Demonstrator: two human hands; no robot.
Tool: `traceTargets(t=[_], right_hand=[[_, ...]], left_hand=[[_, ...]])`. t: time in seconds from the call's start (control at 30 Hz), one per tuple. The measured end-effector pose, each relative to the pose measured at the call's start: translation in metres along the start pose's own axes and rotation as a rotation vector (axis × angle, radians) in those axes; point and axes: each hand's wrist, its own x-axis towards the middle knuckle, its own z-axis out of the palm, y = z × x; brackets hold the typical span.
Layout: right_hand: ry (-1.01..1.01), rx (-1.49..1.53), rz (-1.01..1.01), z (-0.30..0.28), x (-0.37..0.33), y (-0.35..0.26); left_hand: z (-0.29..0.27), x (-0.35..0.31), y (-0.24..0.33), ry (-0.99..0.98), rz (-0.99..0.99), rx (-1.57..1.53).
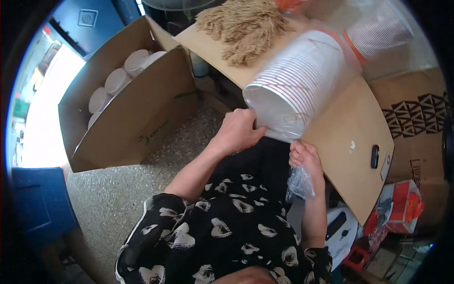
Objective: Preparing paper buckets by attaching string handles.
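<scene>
A stack of nested white paper cups (pixel 295 85) with reddish rims lies on its side in a clear plastic bag (pixel 283 128), its mouth end toward me. My left hand (pixel 240 130) is closed on the bag's edge at the left of the stack's near end. To the right, my right hand (pixel 305 158) is shut in a fist around the bag's gathered end. Crumpled clear film (pixel 301 183) hangs below that fist. On the table behind the stack lies a bundle of tan ties or cords (pixel 248 28).
An open cardboard box (pixel 132 113) with several white cups stands at left on the speckled floor (pixel 109 208). The tan table (pixel 350 165) carries a small black object (pixel 375 156). Another cup stack (pixel 378 31) lies at the far right, above a printed carton (pixel 416 123). A blue stool-like object (pixel 40 203) stands at left.
</scene>
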Motion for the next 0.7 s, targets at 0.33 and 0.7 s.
traceTargets(t=[0.33,0.7], right_hand=[[0.127,-0.989,-0.486,0.044,-0.029,-0.039],[-0.181,-1.783,-1.206,0.157,0.043,-0.146]], left_hand=[[0.013,0.015,-0.026,0.392,0.364,0.076],[0.034,-0.002,-0.028,0.673,0.516,0.271]])
